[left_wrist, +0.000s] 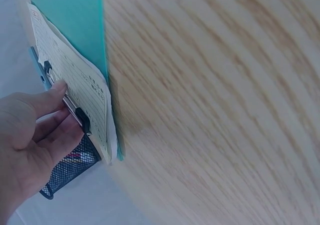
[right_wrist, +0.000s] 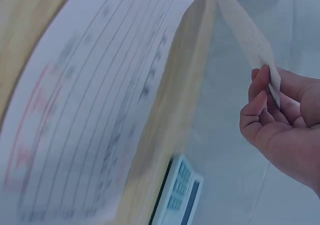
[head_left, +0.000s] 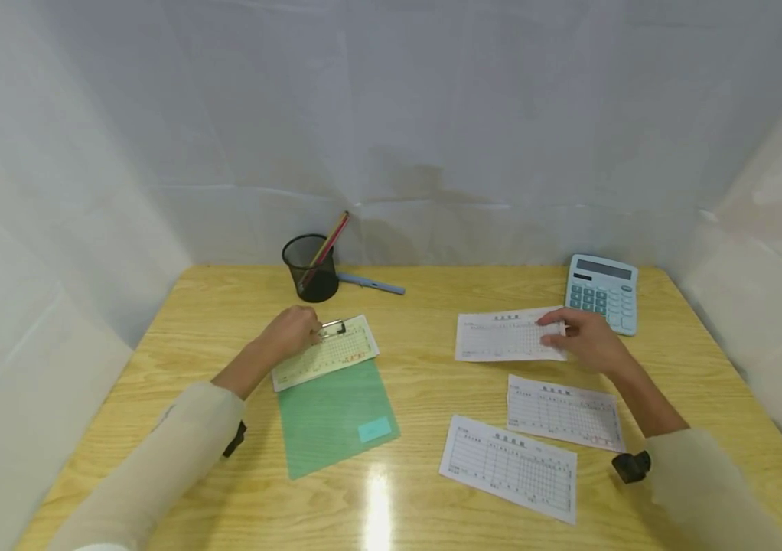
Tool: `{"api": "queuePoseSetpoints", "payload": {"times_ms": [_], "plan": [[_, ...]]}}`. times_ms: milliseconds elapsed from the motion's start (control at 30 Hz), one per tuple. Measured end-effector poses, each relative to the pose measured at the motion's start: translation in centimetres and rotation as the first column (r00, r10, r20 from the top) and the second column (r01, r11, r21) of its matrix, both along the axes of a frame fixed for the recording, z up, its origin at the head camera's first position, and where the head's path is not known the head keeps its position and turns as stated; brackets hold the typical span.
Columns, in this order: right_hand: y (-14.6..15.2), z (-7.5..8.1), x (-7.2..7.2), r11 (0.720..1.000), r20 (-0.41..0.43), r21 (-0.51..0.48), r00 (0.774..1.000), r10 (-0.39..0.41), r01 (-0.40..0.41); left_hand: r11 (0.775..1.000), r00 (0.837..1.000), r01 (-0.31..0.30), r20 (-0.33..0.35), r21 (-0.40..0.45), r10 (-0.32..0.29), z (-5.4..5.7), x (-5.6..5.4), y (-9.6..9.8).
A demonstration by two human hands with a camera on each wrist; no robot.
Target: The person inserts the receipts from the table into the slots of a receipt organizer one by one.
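Observation:
On the left of the table lies a green clipboard (head_left: 329, 413) with a light blue label (head_left: 374, 430). Yellowish printed forms (head_left: 327, 363), with white paper underneath, lie across its upper part. My left hand (head_left: 289, 334) pinches the metal clip (left_wrist: 73, 108) between thumb and fingers, at the top edge of these forms. My right hand (head_left: 589, 339) holds a white printed form (head_left: 494, 338) by its right end, in front of the calculator. The right wrist view shows this sheet (right_wrist: 245, 27) raised off the table, between thumb and fingers.
Two more white forms (head_left: 563, 413) (head_left: 511, 468) lie at the front right. A light blue calculator (head_left: 614, 295) sits at the back right. Behind the clipboard stand a black mesh cup (head_left: 317, 283) with pencils (head_left: 330, 239) and, beside it, a blue pen (head_left: 372, 284).

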State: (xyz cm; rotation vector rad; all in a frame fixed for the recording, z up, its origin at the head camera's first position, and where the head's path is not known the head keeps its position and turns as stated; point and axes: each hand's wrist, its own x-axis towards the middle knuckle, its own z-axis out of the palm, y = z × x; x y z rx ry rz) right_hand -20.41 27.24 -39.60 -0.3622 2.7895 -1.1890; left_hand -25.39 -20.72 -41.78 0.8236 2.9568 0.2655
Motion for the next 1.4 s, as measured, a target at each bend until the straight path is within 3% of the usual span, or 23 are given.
{"api": "queuePoseSetpoints", "payload": {"times_ms": [367, 733, 867, 1000, 1167, 1400], "plan": [[-7.7, 0.1, -1.8, 0.981, 0.030, -0.148, 0.991, 0.129, -0.123, 1.000, 1.000, -0.010, 0.011, -0.009, 0.010, 0.0, -0.1, 0.0], [-16.4, -1.3, -2.6, 0.949, 0.134, -0.215, 0.956, 0.261, -0.229, 1.000, 1.000, 0.003, -0.003, -0.008, -0.003, -0.1, -0.1, 0.1], [-19.4, -1.9, -2.7, 0.959, 0.168, -0.168, 0.952, 0.256, -0.228, 1.000, 1.000, -0.004, 0.001, -0.018, 0.004, 0.0, -0.1, 0.1], [-21.8, -2.1, -2.9, 0.969, 0.148, -0.070, 0.958, 0.246, -0.238, 0.999, 1.000, -0.010, 0.006, -0.038, 0.010, 0.1, -0.1, 0.2], [-24.0, -2.5, -3.4, 0.964, 0.128, -0.011, 0.955, 0.267, -0.267, 0.998, 1.000, -0.009, 0.010, -0.057, 0.009, 0.2, -0.1, 0.2], [-26.4, -3.0, -4.0, 0.961, 0.173, 0.047, 0.950, 0.260, -0.272, 1.000, 1.000, 0.002, 0.002, -0.023, -0.002, 0.0, -0.1, 0.1]]}}
